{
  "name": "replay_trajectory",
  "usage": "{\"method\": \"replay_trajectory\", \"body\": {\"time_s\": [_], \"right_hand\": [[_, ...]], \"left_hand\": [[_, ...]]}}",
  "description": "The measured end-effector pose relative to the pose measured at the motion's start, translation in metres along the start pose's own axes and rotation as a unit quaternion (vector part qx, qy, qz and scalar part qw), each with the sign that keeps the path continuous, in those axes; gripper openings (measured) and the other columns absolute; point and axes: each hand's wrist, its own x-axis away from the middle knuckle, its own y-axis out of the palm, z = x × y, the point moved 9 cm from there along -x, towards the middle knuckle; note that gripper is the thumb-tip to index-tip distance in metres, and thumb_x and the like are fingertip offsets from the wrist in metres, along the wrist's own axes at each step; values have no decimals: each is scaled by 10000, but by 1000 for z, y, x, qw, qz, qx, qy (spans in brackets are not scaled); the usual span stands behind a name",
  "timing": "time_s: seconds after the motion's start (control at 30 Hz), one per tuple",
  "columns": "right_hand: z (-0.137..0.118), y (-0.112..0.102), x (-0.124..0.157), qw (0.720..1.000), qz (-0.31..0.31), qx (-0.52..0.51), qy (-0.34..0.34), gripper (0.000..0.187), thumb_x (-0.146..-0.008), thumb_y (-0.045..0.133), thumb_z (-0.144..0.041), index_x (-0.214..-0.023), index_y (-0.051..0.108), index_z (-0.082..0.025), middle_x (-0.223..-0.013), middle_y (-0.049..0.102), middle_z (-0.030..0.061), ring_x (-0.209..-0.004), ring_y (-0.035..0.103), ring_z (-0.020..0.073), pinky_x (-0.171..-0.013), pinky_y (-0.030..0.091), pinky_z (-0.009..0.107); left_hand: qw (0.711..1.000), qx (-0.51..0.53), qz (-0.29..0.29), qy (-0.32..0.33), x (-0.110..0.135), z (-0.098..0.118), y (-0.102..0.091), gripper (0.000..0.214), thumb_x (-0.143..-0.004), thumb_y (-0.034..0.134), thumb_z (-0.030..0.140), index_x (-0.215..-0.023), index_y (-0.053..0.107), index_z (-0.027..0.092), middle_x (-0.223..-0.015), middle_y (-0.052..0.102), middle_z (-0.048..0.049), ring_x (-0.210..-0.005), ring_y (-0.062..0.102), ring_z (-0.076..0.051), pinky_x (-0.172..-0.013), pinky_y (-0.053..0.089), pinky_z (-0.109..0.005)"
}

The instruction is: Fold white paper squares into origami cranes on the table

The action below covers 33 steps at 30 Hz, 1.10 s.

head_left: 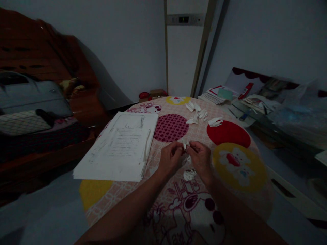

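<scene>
Both hands meet over the middle of a round table with a patterned cloth (201, 134). Between my left hand (171, 156) and my right hand (200, 158), a small piece of crumpled white paper (185, 144) is pinched at the fingertips. Fingers of both hands are closed on it, and its lower part is partly hidden. Just below the hands lies a crumpled white paper ball (189, 175). Farther back rest several twisted white paper pieces (193, 119), with one more folded paper strip (216, 121) touching the red circle.
A stack of white sheets (125, 146) with printed and handwritten marks covers the table's left side. To the right, a glass-topped stand (245, 115) carries papers and a plastic bag (298, 115). A wooden bench (84, 102) holds a grey bag (33, 97) at left.
</scene>
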Motion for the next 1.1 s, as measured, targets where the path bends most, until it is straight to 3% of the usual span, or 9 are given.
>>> {"method": "replay_trajectory", "body": {"time_s": [0.1,0.3,0.43,0.6,0.8,0.93,1.1], "right_hand": [[-12,-1,2,998,15,30,-51,77,-787,652,-240,-743,683,-185,-699,656,2,-650,596,150,-614,454,262],[-39,8,12,979,1,109,-170,121,-835,595,-151,-747,667,-192,-720,631,12,-678,584,148,-642,458,266],[-43,7,13,974,4,124,-191,120,-872,601,-169,-768,657,-192,-735,633,22,-694,586,154,-650,461,273],[-46,9,16,968,4,130,-216,126,-874,583,-148,-777,651,-191,-766,648,35,-724,604,161,-678,479,280],[-38,6,13,984,17,81,-156,94,-871,623,-222,-912,702,-192,-837,695,42,-747,634,164,-694,501,280],[-38,2,9,989,26,66,-132,172,-867,604,-236,-731,694,-182,-726,656,17,-689,583,145,-656,460,261],[-8,-2,5,997,45,-55,26,243,-804,658,-324,-614,641,-173,-570,576,-29,-555,487,116,-539,388,244]], "left_hand": [[999,43,3,0,-1,1,0,269,-906,566,380,-788,639,150,-721,635,-18,-689,584,-140,-663,460,-237],[998,22,45,-29,0,-2,-6,362,-916,569,471,-731,604,162,-681,594,-8,-656,565,-135,-634,478,-229],[998,19,54,-28,0,-5,-7,351,-939,533,454,-758,633,171,-688,627,-20,-651,586,-139,-634,482,-229],[995,32,68,-60,-1,-17,-9,289,-882,621,430,-769,668,168,-681,651,-14,-640,611,-142,-628,485,-230],[993,56,83,-61,-2,-13,-12,265,-824,682,409,-772,728,153,-695,684,-24,-655,623,-153,-635,499,-242],[987,79,107,-91,2,-13,-12,216,-766,748,370,-794,767,157,-665,698,-23,-628,634,-154,-628,504,-249],[958,210,127,-150,6,-27,-4,225,-710,807,351,-784,768,142,-686,716,-27,-607,635,-133,-659,519,-255]]}}
